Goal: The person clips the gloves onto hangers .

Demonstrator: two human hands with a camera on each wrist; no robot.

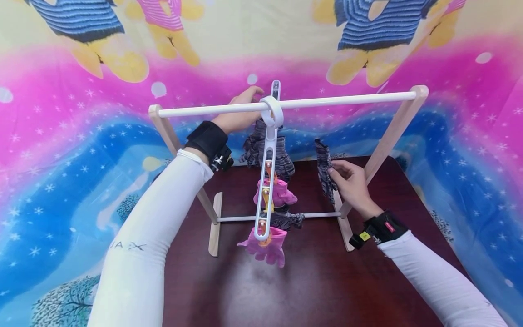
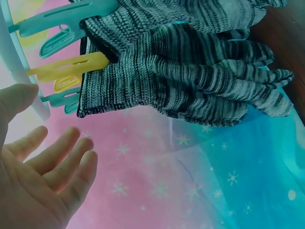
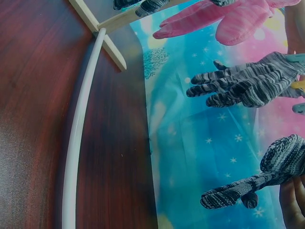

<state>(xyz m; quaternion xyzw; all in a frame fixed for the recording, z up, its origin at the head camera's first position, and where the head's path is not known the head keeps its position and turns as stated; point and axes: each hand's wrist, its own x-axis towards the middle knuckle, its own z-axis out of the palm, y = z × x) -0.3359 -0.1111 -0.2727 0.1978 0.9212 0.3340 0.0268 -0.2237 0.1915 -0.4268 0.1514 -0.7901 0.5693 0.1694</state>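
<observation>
My right hand [image 1: 353,186] pinches a black-and-grey striped knitted glove [image 1: 324,168], which hangs down beside the drying rack's right leg. In the right wrist view that glove [image 3: 233,191] points its fingers leftward. My left hand [image 1: 241,111] is at the far end of a white clip hanger [image 1: 271,132]. Its fingers are spread, and the thumb is beside the hanger's edge in the left wrist view; whether they touch I cannot tell. Teal clothespins [image 2: 71,16] and a yellow clothespin [image 2: 71,67] hold striped gloves [image 2: 138,78] there. Pink gloves [image 1: 265,247] hang from the near end.
The hanger's ring [image 1: 278,111] loops round the white rod [image 1: 347,100] of a wooden rack [image 1: 392,131]. A lower white bar [image 1: 237,219] joins the feet on the dark red tabletop [image 1: 196,290]. Patterned cloth [image 1: 49,190] surrounds the table.
</observation>
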